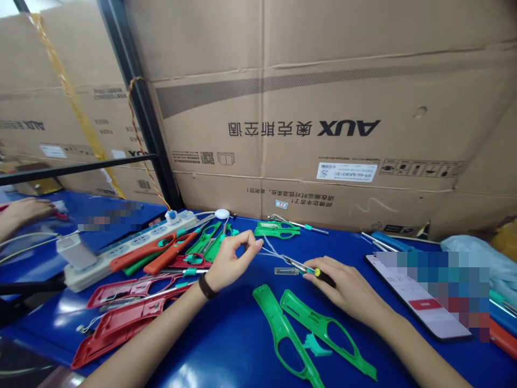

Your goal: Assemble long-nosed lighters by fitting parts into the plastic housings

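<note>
Head view: the left hand [233, 262] is raised over the middle of the worktop [218, 328], thumb and forefinger brought together, apparently in a pinch on thin pale wires [271, 246]; the tips are small in the view, so that contact is a judgement; the right hand [343, 283] is lower and to the right, fingers closed around a yellow-and-black piece [324, 277], its exact type not determined; a slim metal rod [296, 264] projects leftward from that grip, and the wires span the gap between the hands, probably held apart so that the strands stay clear and visible.

A clear part [286, 271] sits just below the rod; whether it rests on the worktop or hangs cannot be confirmed.

Near side, centre: a left green shell half [278, 330] and a right green shell half [331, 331] lie side by side, with a teal piece [316, 345] between their handle loops; this places them within easy reach of both hands, presumably by intent.

Left side: red shells [129, 318] and orange handles [157, 253] lie beside a power strip [133, 245]; right side: a phone [420, 302] lies flat, apart from the pieces.
</note>
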A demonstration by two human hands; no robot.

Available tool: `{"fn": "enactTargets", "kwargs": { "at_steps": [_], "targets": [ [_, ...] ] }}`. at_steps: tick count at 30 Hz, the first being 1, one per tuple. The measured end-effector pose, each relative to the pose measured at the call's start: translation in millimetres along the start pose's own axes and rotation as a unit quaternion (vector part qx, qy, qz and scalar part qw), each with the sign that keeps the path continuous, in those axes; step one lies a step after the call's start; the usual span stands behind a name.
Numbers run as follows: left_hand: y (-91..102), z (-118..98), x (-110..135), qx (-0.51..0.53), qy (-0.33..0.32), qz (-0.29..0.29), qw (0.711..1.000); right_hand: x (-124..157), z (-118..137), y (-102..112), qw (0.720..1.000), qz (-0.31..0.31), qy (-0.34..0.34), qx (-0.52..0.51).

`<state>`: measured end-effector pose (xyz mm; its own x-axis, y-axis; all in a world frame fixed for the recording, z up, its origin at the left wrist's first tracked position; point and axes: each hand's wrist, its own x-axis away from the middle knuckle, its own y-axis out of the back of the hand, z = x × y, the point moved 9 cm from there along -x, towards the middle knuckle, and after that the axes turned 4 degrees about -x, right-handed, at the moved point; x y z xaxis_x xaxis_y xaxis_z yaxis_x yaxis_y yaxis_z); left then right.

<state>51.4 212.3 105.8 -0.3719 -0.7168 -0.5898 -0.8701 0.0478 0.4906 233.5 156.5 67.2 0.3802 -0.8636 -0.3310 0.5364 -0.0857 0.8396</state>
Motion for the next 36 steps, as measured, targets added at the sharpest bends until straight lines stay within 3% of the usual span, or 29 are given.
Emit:
{"fn": "enactTargets", "kwargs": {
  "at_steps": [4,8,17,29,32,36],
  "targets": [
    [4.7,-4.6,1.9,-0.119,-0.026,-0.029,0.992,-0.4,0.8,-1.5,1.000,0.004,0.003,0.009],
    [-1.0,-5.4,0.9,-0.102,-0.038,0.005,0.994,0.8,0.2,0.2,1.000,-0.005,0.002,0.008],
    [4.9,-4.0,0.5,-0.188,-0.039,-0.020,0.981,2.4,0.8,4.3,1.000,-0.019,-0.002,-0.018],
    [-8.2,-12.4,3.8,-0.074,-0.059,0.060,0.994,0.5,6.1,-0.1,0.999,-0.005,0.001,-0.037],
    [-12.0,-12.2,5.1,-0.025,-0.042,0.086,0.995,1.6,3.5,-1.9,0.998,0.001,-0.012,-0.057],
    [-13.2,-3.9,2.5,-0.014,-0.003,0.074,0.997,2.2,3.7,-5.7,0.995,0.013,-0.027,-0.093]
  ]
}}
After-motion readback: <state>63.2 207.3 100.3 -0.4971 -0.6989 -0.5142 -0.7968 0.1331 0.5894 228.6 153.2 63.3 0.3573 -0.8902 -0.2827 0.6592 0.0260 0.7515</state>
